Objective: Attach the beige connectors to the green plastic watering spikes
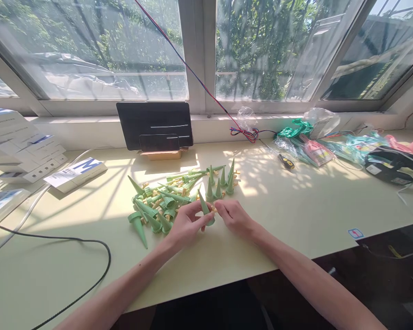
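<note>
My left hand (187, 223) is closed around a green cone-shaped plant watering spike (203, 203), held with its point up and tilted to the left. At the side of that spike, the fingertips of my right hand (237, 219) pinch a small yellowish valve (214, 209), partly hidden by the fingers. Beyond my left hand lies a loose pile of similar green spikes (177, 198), many with yellowish valves on them. Several more spikes (218, 189) stand upright with their points up, just behind my hands.
A dark tablet (154, 123) leans on a stand at the back. White boxes (76, 173) are on the left, near a black cable (101, 243). A screwdriver (286, 161), plastic bags (316, 150) and a black device (394, 165) lie to the right.
</note>
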Demonstrator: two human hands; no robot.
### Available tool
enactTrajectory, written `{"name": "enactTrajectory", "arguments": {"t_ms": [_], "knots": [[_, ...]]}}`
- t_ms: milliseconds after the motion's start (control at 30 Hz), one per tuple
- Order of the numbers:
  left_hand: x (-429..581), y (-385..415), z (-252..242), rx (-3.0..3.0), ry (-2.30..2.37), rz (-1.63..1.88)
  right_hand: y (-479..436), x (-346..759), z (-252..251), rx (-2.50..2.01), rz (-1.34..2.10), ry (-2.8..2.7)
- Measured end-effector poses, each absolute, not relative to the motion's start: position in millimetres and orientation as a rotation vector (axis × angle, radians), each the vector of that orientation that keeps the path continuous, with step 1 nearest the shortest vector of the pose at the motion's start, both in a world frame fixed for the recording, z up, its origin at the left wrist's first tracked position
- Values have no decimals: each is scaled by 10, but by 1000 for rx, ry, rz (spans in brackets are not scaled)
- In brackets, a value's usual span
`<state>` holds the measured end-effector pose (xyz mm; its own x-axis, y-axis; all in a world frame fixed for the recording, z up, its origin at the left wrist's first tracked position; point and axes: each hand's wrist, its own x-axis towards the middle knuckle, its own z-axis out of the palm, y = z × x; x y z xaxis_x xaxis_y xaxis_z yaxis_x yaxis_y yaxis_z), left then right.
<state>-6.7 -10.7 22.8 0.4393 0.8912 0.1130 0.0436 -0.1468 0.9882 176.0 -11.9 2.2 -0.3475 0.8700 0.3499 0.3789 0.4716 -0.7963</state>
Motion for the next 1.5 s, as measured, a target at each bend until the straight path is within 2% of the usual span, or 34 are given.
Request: {"name": "enactTrajectory", "arguments": {"t_ms": [467, 767, 1500], "knots": [[-88, -130, 157, 1806, 925, 1016, -139, 1725, 32, -1063, 807, -1879], [-111, -132, 111, 1990, 975, 1050, -127, 1730, 7, -1110, 956, -1818], [-110, -125, 57, 2446, 804, 1149, -100, 1754, 53, -1152, 1181, -1801]]}}
